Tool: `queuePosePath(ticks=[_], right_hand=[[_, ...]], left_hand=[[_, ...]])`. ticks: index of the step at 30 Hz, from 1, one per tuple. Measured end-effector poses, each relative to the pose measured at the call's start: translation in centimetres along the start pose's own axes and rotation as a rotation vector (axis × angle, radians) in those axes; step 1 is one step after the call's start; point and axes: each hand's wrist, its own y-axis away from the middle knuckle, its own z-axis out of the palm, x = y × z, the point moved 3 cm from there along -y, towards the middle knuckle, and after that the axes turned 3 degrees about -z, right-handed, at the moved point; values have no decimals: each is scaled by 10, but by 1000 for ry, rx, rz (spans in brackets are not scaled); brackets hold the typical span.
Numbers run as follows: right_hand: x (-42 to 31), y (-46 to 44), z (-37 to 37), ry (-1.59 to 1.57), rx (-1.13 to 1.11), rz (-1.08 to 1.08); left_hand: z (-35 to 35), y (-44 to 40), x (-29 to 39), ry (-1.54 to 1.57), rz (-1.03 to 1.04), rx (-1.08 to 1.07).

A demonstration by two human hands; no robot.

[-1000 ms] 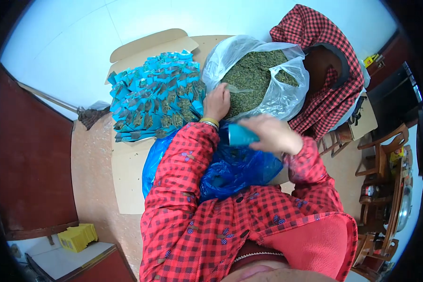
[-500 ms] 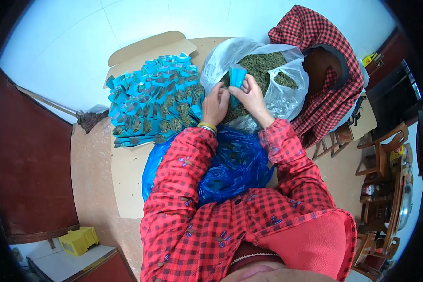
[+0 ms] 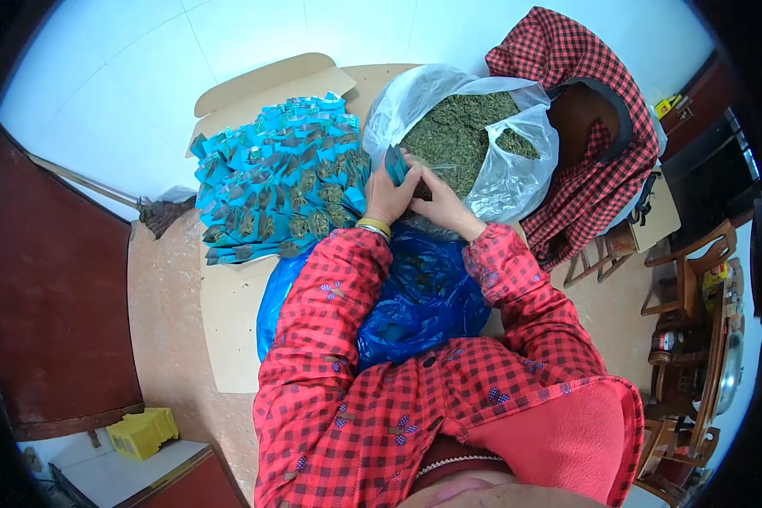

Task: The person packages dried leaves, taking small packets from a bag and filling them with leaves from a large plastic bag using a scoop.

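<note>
My left hand (image 3: 385, 196) is closed around a small blue foil packet (image 3: 395, 165), which stands upright with its top showing above the fingers. Against the packet's right side, the bent fingers of my right hand (image 3: 440, 206) are closed too; its fingertips are partly hidden. Both hands are over the near-left edge of a clear plastic bag (image 3: 529, 182) full of dried green leaves (image 3: 461, 127). To the left, many blue packets (image 3: 275, 182) stand packed in rows, the nearer ones open with leaf showing. Below my wrists lies a crumpled blue plastic bag (image 3: 423, 296).
Cardboard (image 3: 229, 326) lies beneath the packets, with a raised flap behind them. A red-and-black checked cloth (image 3: 584, 59) drapes over something at the right. Wooden chairs (image 3: 690, 267) stand farther right. At lower left, a yellow box (image 3: 142, 433) sits on a cabinet.
The blue packet has moved left and down from above the leaves and turned, now lower in my left hand. My right hand has shifted left and down with it.
</note>
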Motion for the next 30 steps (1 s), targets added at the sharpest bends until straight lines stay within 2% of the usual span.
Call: queuePosePath(ticks=[4, 6, 7, 8, 10, 11, 12, 13, 15, 16, 18, 19, 23, 25, 26, 28, 30], right_hand=[[2, -2, -11, -68, -7, 23], [12, -4, -18, -71, 100, 307], [6, -7, -21, -26, 238, 108], [5, -8, -23, -26, 238, 107], [-22, -14, -32, 321, 214, -107], [-25, -17, -35, 461, 188, -119], [-19, -19, -39, 461, 190, -113], [-7, -22, -41, 653, 99, -47], [10, -23, -42, 995, -7, 38], [14, -22, -43, 996, 0, 37], [25, -23, -42, 1214, -194, 102], [28, -27, -41, 1280, -202, 50], [34, -30, -41, 1263, -306, 66], [31, -31, -44, 1080, -304, 177], [33, -31, -44, 1082, -306, 178], [38, -31, -43, 865, -252, 225], [38, -35, -47, 980, -250, 251]], left_hand=[[0, -1, -7, 115, -16, 16], [-3, 2, -2, 114, -58, 0], [-4, 2, 2, 114, -96, -16], [-4, 1, 4, 114, -95, -15], [-4, 2, 6, 43, -50, -20], [-2, 3, 7, 43, -53, -24], [-2, 3, 13, -21, 96, 59], [-3, 5, 20, -85, 246, 141], [-4, 7, 27, -135, 203, 67], [-4, 7, 30, -187, 160, 3], [-3, 6, 32, -227, 171, -23], [-2, 5, 32, -267, 173, -51], [-3, 3, 35, -351, 116, -134], [-3, 1, 35, -362, 91, -179], [-2, 0, 34, -361, 90, -178], [-1, -1, 31, -360, 113, -146], [0, -1, 28, -370, 118, -136]])
